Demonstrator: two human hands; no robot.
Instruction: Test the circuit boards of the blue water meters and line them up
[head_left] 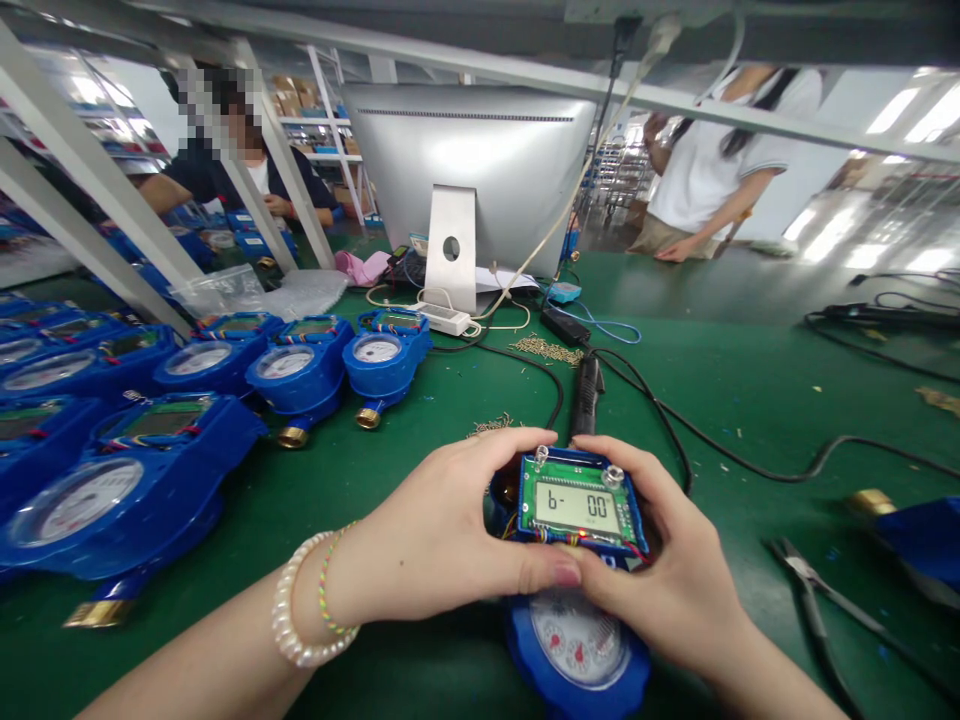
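Both my hands grip a blue water meter (pixel 525 640) just right of centre, above the green bench. My left hand (pixel 427 540) wraps the left side of its housing, thumb along the lower edge of the circuit board. From the other side my right hand (pixel 667 560) curls round it, its thumb meeting the left one. The green circuit board (pixel 529 490) sits in the open housing with a lit LCD (pixel 577 507) reading "b- 00". Coloured wires and a small red light show below the LCD. The round dial lies under my thumbs, partly covered.
Several blue meters (pixel 300 370) stand on the left. A black electric screwdriver (pixel 587 395) lies beyond my hands, near loose screws (pixel 547 349). Pliers (pixel 806 580) and another blue meter (pixel 926 535) are at right. A monitor (pixel 480 150) stands behind; two people are beyond.
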